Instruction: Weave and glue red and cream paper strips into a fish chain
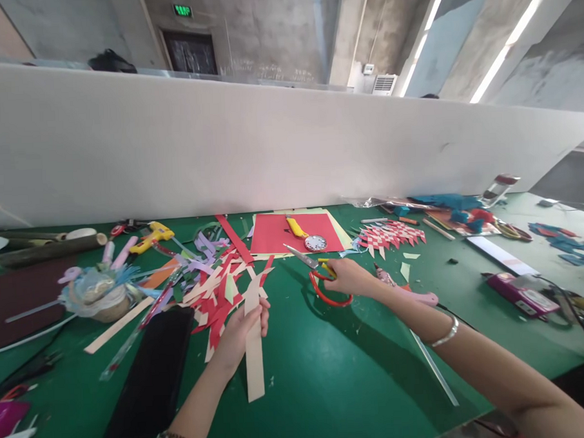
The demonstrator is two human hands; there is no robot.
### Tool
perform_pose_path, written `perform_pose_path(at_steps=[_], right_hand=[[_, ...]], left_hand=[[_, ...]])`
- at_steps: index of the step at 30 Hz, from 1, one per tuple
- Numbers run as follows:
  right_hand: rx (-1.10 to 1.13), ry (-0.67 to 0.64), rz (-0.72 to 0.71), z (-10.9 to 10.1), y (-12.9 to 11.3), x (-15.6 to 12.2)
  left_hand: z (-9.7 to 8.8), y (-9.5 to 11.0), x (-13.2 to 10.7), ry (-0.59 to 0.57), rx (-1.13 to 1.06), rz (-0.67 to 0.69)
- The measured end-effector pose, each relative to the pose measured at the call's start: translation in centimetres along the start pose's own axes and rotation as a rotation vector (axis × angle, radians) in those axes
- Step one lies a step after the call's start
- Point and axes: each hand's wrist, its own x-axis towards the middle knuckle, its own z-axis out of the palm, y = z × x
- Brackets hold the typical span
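Note:
My left hand (243, 327) is closed around a long cream paper strip (255, 369), held upright over the green table. Just beyond that hand lies a pile of red and cream paper strips (220, 296). My right hand (351, 276) grips a pair of scissors (303, 254) by its red and yellow handles. The blades point to the left and away from me, a short way apart from the strip. Behind the scissors lie red paper sheets (271, 234), with a yellow-handled cutter (297, 228) and a small round dish (315, 244) on them.
A black phone-like slab (147, 380) lies beside my left forearm. A yellow glue gun (152, 237) and a craft-filled pot (104, 298) stand left. Right are a woven red-and-cream paper piece (394, 236), a pink glue gun (411, 294) and a clear glue stick (437, 371). A white partition (269, 142) bounds the back.

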Motion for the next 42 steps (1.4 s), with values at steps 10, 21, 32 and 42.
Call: perform_pose_path(at_steps=[10, 21, 32, 42], right_hand=[[-0.100, -0.032, 0.054, 4.5, -2.1, 3.3], [0.127, -0.035, -0.195, 6.3, -9.7, 5.5], [0.349, 0.247, -0.178, -2.5, -7.6, 2.6], [0.174, 0.118, -0.005, -0.9, -3.7, -3.7]], left_hand=[[0.3, 0.0, -0.3, -0.097, 0.055, -0.024], [0.9, 0.2, -1.6, -0.649, 0.263, -0.276], [0.7, 0.2, -1.1, -0.439, 0.467, 0.018], [0.1, -2.5, 0.3, -0.090, 1.330, 0.258]])
